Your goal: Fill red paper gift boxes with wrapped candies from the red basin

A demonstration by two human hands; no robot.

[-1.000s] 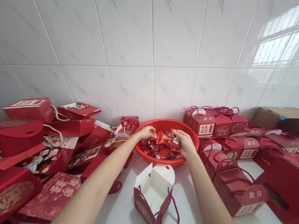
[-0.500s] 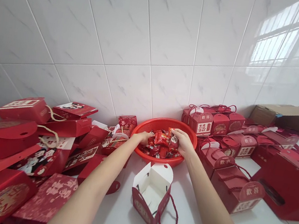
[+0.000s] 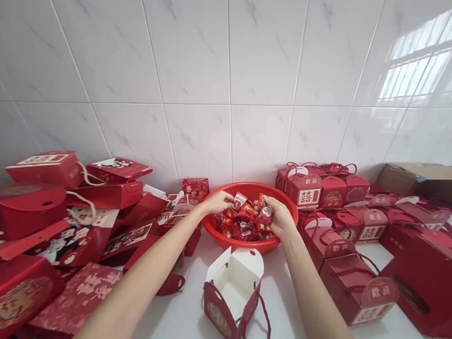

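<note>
Both hands are over a red plastic basket (image 3: pixel 246 244) filled with wrapped candies (image 3: pixel 245 229). My left hand (image 3: pixel 219 202) pinches a small white-and-red wrapped candy (image 3: pixel 240 200) at the basket's left side. In my right hand (image 3: pixel 278 217), closed fingers hold red candy packets (image 3: pixel 265 214) above the right part of the pile. Just in front of the basket, an open red gift box (image 3: pixel 231 298) with a white inside stands upright on the white surface. Its dark red cord handle (image 3: pixel 263 334) hangs down on the right. The box appears to hold nothing.
Red gift boxes (image 3: pixel 29 208) lie heaped on the left, some with twine handles. Rows of closed red boxes (image 3: pixel 357 285) with cords stand on the right. A larger red box (image 3: pixel 433 285) and a cardboard carton (image 3: pixel 432 180) are farther right. A tiled wall (image 3: pixel 261 73) rises behind.
My left hand has lifted from the pile, and a white-and-red candy now shows at its fingertips. The right hand still holds candy packets, turned slightly. The view has shifted a little.
</note>
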